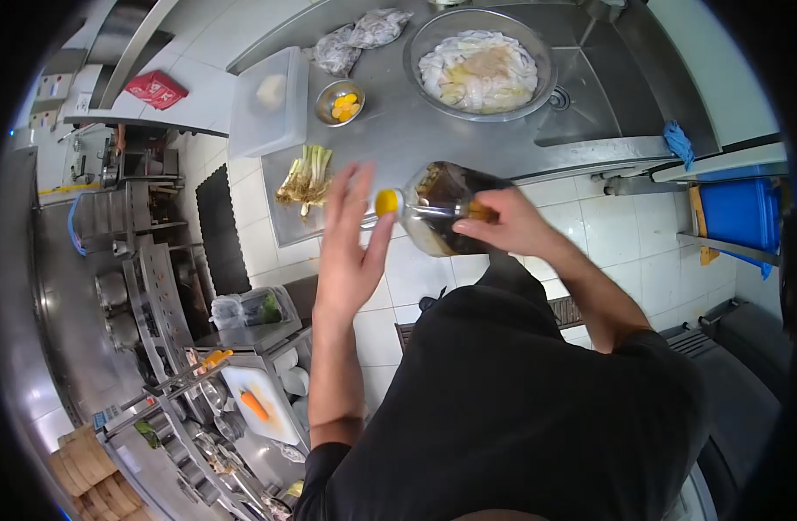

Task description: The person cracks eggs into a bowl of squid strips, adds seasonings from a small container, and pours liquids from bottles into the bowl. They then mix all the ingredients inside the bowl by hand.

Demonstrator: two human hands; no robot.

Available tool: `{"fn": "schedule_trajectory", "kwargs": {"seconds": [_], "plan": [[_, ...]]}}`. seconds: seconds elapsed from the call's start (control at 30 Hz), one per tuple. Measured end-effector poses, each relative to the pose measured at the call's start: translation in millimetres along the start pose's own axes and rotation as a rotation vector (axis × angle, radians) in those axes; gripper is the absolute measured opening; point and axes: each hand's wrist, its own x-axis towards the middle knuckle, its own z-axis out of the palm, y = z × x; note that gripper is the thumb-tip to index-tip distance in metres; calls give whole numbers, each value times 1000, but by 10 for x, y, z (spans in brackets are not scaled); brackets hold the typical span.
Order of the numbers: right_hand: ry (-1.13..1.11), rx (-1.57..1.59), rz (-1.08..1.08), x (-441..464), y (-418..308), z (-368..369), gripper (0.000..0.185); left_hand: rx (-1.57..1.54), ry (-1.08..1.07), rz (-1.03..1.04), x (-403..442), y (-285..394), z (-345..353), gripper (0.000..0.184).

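Observation:
My right hand [508,221] is wrapped around the handle of a large clear plastic jug [433,239] with dark brown liquid in it. The jug lies tilted on its side, its yellow-topped mouth [387,203] pointing left. Beside that mouth is my left hand [345,247], fingers stretched upward and thumb apart, slightly blurred; its thumb is close to the rim, but I cannot tell if they touch. Beyond the hands, a bunch of spring onions [306,178] with roots lies at the counter's edge. A big metal bowl [407,74] holds white strips with a pale yellowish heap on top.
On the steel counter [398,143] are a small bowl of egg yolks [339,102], a translucent plastic container [268,104] and bagged food [336,50]. A blue cloth [677,143] hangs at the sink edge. Lower left, a carrot [254,405] lies on a white cutting board [281,415].

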Motion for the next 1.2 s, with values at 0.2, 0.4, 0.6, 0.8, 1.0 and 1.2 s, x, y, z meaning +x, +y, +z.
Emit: {"fn": "schedule_trajectory", "kwargs": {"seconds": [0.2,0.4,0.6,0.8,1.0,1.2], "plan": [[48,-161,-11,-126,-2,-1082,60,-18,-302,282,541,228,382,42],[149,-4,91,-152,34,-1479,49,-330,-111,173,848,333,892,25],[130,-212,131,-80,-23,-1676,50,139,-393,-254,1238,363,1086,47],[167,-212,105,-125,-6,-1754,49,-340,-211,-101,1180,304,1045,47],[155,-251,167,-175,-48,-1824,42,-368,-315,258,1196,224,1109,40],[239,-346,162,-211,14,-1913,53,-685,-255,-215,1240,266,1385,35]]}}
